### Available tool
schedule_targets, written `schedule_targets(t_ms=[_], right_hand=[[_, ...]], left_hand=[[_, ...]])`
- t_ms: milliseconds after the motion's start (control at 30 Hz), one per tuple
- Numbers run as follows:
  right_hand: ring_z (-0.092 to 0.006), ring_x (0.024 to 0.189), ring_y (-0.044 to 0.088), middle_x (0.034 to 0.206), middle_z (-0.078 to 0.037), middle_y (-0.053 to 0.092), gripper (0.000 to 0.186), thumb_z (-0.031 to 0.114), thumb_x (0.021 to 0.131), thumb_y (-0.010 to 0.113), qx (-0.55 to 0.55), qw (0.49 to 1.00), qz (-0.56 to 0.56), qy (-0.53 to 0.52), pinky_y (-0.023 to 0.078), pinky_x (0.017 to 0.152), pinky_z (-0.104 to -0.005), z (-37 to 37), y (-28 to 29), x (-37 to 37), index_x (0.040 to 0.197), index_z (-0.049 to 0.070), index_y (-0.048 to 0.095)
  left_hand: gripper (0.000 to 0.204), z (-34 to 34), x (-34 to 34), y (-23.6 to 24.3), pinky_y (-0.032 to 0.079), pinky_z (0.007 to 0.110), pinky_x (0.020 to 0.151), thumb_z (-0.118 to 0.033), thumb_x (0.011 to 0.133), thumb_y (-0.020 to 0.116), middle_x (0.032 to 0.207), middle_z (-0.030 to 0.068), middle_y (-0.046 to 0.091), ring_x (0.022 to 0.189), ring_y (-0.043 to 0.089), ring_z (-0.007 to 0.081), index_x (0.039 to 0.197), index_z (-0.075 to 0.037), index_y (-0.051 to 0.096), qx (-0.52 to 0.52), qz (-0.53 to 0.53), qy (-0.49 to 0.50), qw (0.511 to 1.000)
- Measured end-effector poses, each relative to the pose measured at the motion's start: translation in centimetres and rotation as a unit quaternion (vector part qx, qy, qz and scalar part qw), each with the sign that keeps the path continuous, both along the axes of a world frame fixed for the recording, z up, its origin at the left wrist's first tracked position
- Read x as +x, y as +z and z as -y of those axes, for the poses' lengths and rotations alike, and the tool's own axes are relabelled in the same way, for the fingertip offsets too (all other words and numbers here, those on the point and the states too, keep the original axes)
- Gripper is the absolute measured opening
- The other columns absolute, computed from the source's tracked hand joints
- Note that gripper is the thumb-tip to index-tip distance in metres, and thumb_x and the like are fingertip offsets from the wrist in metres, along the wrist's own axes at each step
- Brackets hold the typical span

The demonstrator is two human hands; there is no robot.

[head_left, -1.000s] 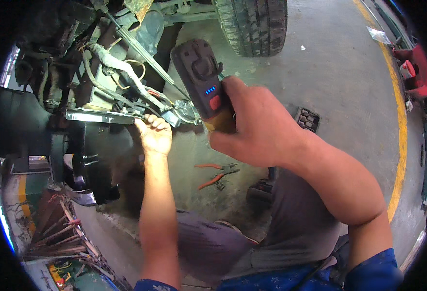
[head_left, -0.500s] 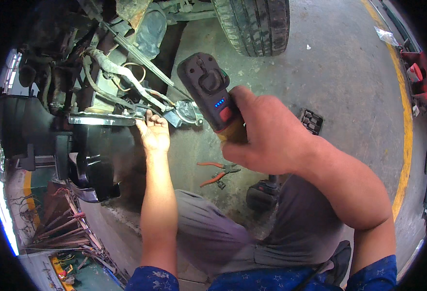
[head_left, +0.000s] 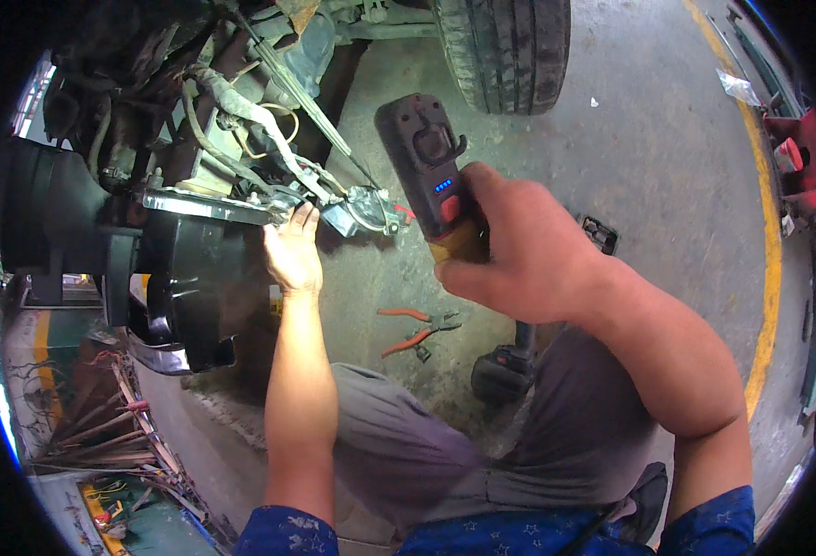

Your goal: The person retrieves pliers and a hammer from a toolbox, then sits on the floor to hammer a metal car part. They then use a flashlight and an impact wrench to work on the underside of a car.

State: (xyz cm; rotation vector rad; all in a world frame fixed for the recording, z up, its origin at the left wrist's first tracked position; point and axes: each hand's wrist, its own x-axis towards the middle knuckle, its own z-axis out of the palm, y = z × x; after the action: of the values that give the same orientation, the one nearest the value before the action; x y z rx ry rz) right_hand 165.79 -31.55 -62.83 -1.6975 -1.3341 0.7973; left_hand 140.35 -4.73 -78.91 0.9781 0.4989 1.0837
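My right hand is wrapped round a work light, black and yellow with a red button, a hook and a row of blue lights lit on its back. It is raised above the floor, and its beam lights the vehicle parts to its left. My left hand has its fingers stretched up against the end of a shiny metal strip along the top of a black panel. Just beyond those fingertips are a wrapped wiring harness and a small clear-and-metal unit on wires.
Orange-handled pliers lie on the floor before my knees, and a black cordless power tool stands beside them. A tire is at the far side. A black tray is partly behind my right wrist. Scrap rods lie at lower left.
The view has shifted slightly, with the vehicle lower and further right. My left fingers have straightened from a curled hold at the strip's end. The work light remains in my right hand.
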Motion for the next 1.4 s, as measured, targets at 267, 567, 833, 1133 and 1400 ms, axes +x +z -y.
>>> schedule_targets(t_ms=[267,567,833,1133,1400], right_hand=[[-0.0258,0.075,0.064,0.083,-0.015,0.066,0.04,0.021,0.073,0.073,0.015,0.987,-0.134,-0.084,0.052,0.07,-0.0374,0.4,0.6,1.3,0.101,-0.002,0.056],[-0.0134,0.075,0.059,0.088,-0.006,0.061,0.036,0.013,0.078,0.067,-0.029,0.951,-0.153,-0.269,0.048,0.055,-0.0284,7.2,-5.9,5.9,0.109,-0.001,0.054],[-0.0154,0.069,0.059,0.085,-0.009,0.061,0.038,0.02,0.08,0.067,-0.071,0.854,-0.193,-0.478,0.049,0.055,-0.0283,18.4,-6.7,2.5,0.108,-0.004,0.055],[-0.0156,0.077,0.062,0.092,-0.009,0.06,0.048,0.013,0.078,0.073,-0.038,0.831,-0.117,-0.543,0.051,0.057,-0.029,26.6,-1.4,-6.7,0.116,-0.003,0.049],[-0.0169,0.072,0.062,0.09,-0.01,0.061,0.045,0.017,0.074,0.076,-0.041,0.814,0.041,-0.578,0.052,0.062,-0.0311,35.6,-8.1,-8.3,0.108,-0.002,0.054]], left_hand=[[0.03,0.5,0.0,1.6,0.06,0.038,0.084,-0.004,0.099,0.049,0.112,0.0222,0.063,0.088,0.071,0.0265,0.126,0.007,0.043,0.167,-0.29,0.137,0.932],[0.025,6.1,-2.4,1.2,0.06,0.038,0.078,0.001,0.091,0.048,0.102,0.0158,0.062,0.085,0.067,0.0267,0.115,0.003,0.053,-0.228,-0.277,0.138,0.923],[0.034,19.0,2.1,4.4,0.053,0.039,0.093,-0.001,0.094,0.053,0.121,0.0167,0.05,0.102,0.058,0.0263,0.125,0.0,0.04,0.058,-0.239,0.167,0.955],[0.021,25.7,9.6,1.4,0.053,0.044,0.092,0.002,0.092,0.051,0.111,0.0165,0.046,0.102,0.056,0.0289,0.11,-0.003,0.044,0.439,0.0,-0.108,0.892],[0.021,28.2,8.7,3.9,0.055,0.044,0.092,0.002,0.09,0.055,0.112,0.0171,0.047,0.102,0.059,0.0298,0.109,-0.001,0.047,0.485,0.029,-0.186,0.854]])
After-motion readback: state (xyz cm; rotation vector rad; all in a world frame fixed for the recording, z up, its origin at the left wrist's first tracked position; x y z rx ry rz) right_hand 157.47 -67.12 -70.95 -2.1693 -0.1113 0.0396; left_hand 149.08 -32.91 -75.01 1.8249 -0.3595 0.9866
